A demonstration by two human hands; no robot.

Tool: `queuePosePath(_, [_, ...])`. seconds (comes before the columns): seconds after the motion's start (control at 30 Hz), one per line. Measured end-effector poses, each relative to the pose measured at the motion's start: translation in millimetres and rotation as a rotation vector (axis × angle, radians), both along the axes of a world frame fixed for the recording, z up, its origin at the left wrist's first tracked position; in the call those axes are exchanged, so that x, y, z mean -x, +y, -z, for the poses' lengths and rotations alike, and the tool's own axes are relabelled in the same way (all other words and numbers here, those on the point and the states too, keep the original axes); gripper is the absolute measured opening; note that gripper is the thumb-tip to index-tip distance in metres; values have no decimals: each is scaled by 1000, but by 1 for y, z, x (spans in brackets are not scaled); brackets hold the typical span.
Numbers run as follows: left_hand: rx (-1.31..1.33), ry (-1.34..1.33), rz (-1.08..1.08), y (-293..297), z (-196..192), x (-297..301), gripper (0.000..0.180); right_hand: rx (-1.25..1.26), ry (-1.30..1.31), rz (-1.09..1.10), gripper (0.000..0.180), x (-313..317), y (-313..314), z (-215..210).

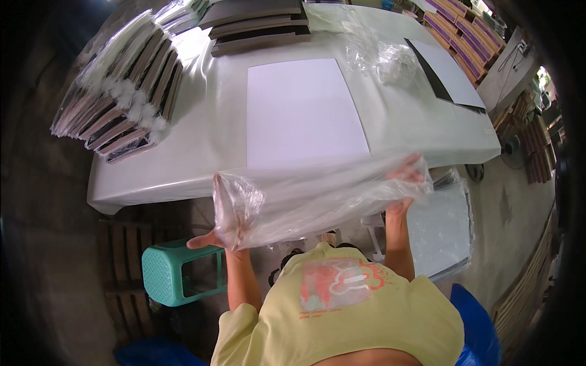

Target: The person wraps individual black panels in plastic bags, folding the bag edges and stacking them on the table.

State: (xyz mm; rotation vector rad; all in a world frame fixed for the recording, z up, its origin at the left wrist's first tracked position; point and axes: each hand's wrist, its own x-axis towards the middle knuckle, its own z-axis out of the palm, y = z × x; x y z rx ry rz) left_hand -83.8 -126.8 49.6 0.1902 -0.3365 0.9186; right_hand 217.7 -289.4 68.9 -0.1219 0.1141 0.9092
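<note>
A large clear plastic bag (311, 198) stretches between my two hands in front of the table's near edge. My left hand (229, 235) grips its left end, with the thumb sticking out and the other fingers partly hidden by folds. At the right end, the fingers of my right hand (406, 180) show blurred through the film as they hold it. Just beyond the bag lies a flat white sheet (305, 113) on the table, its near edge behind the plastic.
The table (195, 146) has a pale cover. Several plastic-wrapped boards (122, 91) stand in a row at left, near stacked dark boards (256, 27). Crumpled film (390, 58) and another white sheet (448, 73) lie at right. A green stool (165, 274) and wrapped panels (439, 226) are below.
</note>
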Motion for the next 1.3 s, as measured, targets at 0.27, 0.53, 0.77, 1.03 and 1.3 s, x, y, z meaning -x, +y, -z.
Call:
queuePosePath(0.27, [-163, 812, 57, 11, 51, 34, 87, 74, -1098, -767, 53, -40, -46, 46])
queuePosePath(0.53, [-699, 2084, -669, 46, 94, -1, 42, 1309, -1341, -51, 30, -44, 11, 106])
queuePosePath(0.77, [-783, 2313, -831, 70, 98, -63, 49, 1743, -1588, 288, 38, -51, 57, 133])
queuePosePath(1.03, [-852, 2166, -884, 44, 96, -28, 38, 1595, -1656, 427, 32, -44, 22, 131])
queuePosePath(1.3, [-338, 1772, -367, 11, 156, 60, 10, 1259, -928, 71, 26, -21, -54, 148])
